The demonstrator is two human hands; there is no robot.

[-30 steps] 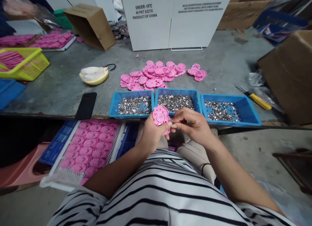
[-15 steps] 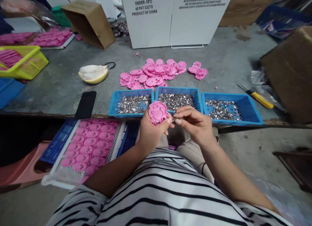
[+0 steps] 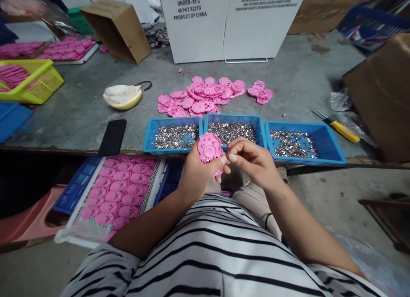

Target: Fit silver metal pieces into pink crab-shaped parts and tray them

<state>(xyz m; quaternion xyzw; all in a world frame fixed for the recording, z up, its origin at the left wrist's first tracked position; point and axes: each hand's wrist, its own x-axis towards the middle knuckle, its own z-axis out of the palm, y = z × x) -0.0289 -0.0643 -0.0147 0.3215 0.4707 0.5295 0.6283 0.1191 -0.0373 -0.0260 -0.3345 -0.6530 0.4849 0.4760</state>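
My left hand [image 3: 197, 171] holds a round pink plastic piece [image 3: 209, 147] upright in front of the blue trays. My right hand [image 3: 253, 162] is beside it, fingertips pinched together and touching the piece's right edge; whether a small metal part sits between them is hidden. Three blue trays of small silver metal parts stand along the table edge: left [image 3: 150, 136], middle [image 3: 235, 118], right [image 3: 326, 139]. A pile of pink pieces [image 3: 205, 96] lies beyond them.
A white mesh tray [image 3: 85, 228] with rows of pink pieces sits at lower left. On the table are a black phone [image 3: 112, 137], a fruit peel [image 3: 122, 96], a yellow-handled tool [image 3: 339, 128], a yellow basket [image 3: 32, 81], cardboard boxes [image 3: 117, 27] and white cartons [image 3: 230, 23].
The pink piece has turned in my left hand and shifted slightly; my right fingertips stayed pinched at its right edge. The view drifted a little.
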